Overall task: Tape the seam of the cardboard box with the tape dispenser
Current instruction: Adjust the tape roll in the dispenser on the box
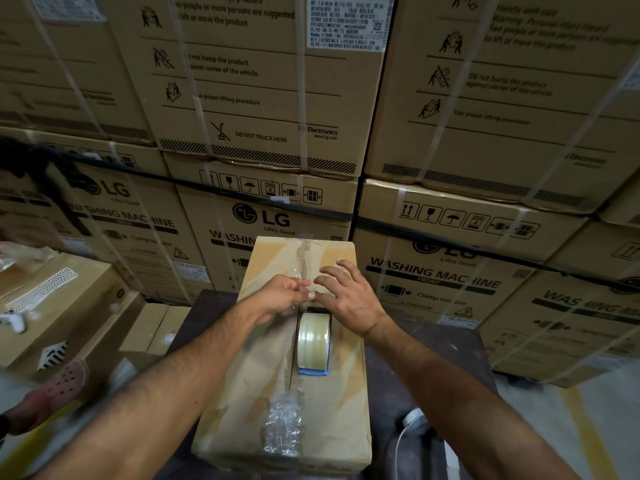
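Note:
A long cardboard box [332,403] lies on a dark table [415,358], its centre seam [294,348] running away from me. A tape dispenser [314,342] with a clear roll and a blue base rests on the box just right of the seam. Clear tape [300,268] stretches along the far half of the seam, and a crumpled patch of tape [282,424] sits at the near end. My left hand [284,294] pinches the tape strand above the seam. My right hand [346,296] hovers with spread fingers just beyond the dispenser, its thumb touching the left fingertips.
A wall of stacked washing-machine cartons [263,209] rises right behind the table. More cardboard boxes [59,299] stand at the left. A foot in a pink clog [67,381] shows at the lower left. A white cable [408,431] lies on the table's right side.

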{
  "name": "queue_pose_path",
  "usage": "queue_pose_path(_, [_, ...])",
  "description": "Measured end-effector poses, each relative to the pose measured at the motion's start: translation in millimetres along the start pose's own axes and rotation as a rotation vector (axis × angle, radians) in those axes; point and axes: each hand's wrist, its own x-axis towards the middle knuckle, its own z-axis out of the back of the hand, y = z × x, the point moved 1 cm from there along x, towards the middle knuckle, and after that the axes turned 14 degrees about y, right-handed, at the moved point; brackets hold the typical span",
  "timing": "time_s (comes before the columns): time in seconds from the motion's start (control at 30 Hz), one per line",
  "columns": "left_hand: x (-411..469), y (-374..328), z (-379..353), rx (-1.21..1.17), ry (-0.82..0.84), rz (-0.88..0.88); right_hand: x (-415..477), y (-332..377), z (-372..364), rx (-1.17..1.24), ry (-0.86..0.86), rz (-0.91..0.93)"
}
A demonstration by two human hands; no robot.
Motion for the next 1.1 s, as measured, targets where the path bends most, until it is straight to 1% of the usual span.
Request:
queue_pose_path(0.07, [0, 2, 0, -0.024, -0.013, 0.001, -1, 0, 0, -0.001, 0.022, -0.004])
queue_pose_path(0.13, [0, 4, -1, -0.040, -0.055, -0.004, -4, -2, -1, -0.007, 0.081, 0.002])
queue_pose_path(0.2, [1, 6, 0, -0.004, -0.086, -0.010, -10, -2, 0, 0.013, 0.153, 0.004])
queue_pose_path(0.27, [2, 5, -1, 0.063, -0.110, -0.023, -13, -2, 3, 0.080, 0.172, -0.070])
queue_pose_path(0.37, [4, 3, -2, 0.151, -0.160, -0.053, -7, -1, 12, 0.234, 0.113, -0.258])
queue_pose_path(0.4, [4, 2, -2, 0.196, -0.168, -0.058, -3, -1, 15, 0.254, 0.134, -0.291])
queue_pose_path(0.43, [5, 2, -2, 0.249, -0.175, -0.058, 3, -2, 19, 0.251, 0.189, -0.301])
queue_pose_path(0.57, [6, 6, 1, 0.445, -0.216, -0.076, 25, -3, 30, 0.187, 0.499, -0.261])
queue_pose_path(0.63, [4, 2, -1, 0.523, -0.255, -0.071, 33, -2, 33, 0.157, 0.587, -0.240])
queue_pose_path(0.73, [-2, -3, -6, 0.649, -0.294, -0.080, 41, -2, 36, 0.150, 0.607, -0.241])
queue_pose_path(0.9, [-8, -10, -10, 1.033, -0.304, -0.110, 45, 2, 37, 0.146, 0.636, -0.272])
queue_pose_path(1.0, [-10, -13, -9, 1.130, -0.297, -0.135, 43, -1, 39, 0.191, 0.626, -0.303])
queue_pose_path(1.1, [-11, -15, -11, 1.205, -0.282, -0.140, 42, -3, 38, 0.262, 0.629, -0.280])
